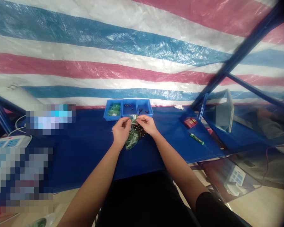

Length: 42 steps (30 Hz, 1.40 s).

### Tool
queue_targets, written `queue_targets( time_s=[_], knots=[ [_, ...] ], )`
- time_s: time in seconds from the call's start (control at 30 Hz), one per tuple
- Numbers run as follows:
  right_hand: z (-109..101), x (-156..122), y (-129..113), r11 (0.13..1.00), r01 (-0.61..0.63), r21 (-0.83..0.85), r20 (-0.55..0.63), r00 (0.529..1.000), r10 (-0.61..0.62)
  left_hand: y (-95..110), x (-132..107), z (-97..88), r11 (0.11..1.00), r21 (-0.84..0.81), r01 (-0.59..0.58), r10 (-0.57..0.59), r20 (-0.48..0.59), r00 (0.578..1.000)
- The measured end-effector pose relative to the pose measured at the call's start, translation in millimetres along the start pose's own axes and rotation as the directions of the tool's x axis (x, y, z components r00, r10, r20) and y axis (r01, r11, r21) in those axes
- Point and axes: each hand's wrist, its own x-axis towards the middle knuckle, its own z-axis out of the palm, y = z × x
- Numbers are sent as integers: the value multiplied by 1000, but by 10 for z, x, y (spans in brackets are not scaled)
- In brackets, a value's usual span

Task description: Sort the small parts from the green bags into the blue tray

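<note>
Between my two hands, just in front of the blue bins, is a small clear plastic bag [133,118] with pale contents that I cannot make out. The fingers of my left hand [120,131] pinch its left side. On its right side, my right hand [147,125] has thumb and fingers closed. Below them on the blue table lies a heap of small greenish clear bags [132,140]. Dark, screw-like pieces [140,130] are piled beside it, partly hidden by my right hand.
Three joined blue bins [129,110] hold greenish bags and small dark pieces. To the right are a red box [190,122], a green tube [197,138] and a blue metal post [227,67]. A power strip [11,142] lies at left; striped sheeting [123,72] hangs behind.
</note>
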Motion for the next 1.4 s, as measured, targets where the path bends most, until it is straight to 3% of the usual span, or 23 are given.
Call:
queue_targets(
  time_s=[0.13, 0.73, 1.03, 1.4],
  knots=[
    [6, 3, -9, 1000, 5, 21, 7, 1000, -5, 27, 0, -20, 989, 126, -73, 79, -45, 996],
    [-21, 3, -24, 994, 39, -105, -30, 999, -42, 9, -7, -14, 997, 77, 22, -26, 44, 999],
    [-53, 11, -8, 961, 149, -234, -73, 983, -170, 15, -4, -4, 997, 41, 66, -68, 49, 997],
    [-10, -15, -25, 997, -7, -77, -66, 998, 2, 36, -9, 7, 982, -133, 136, -121, 115, 986]
  ],
)
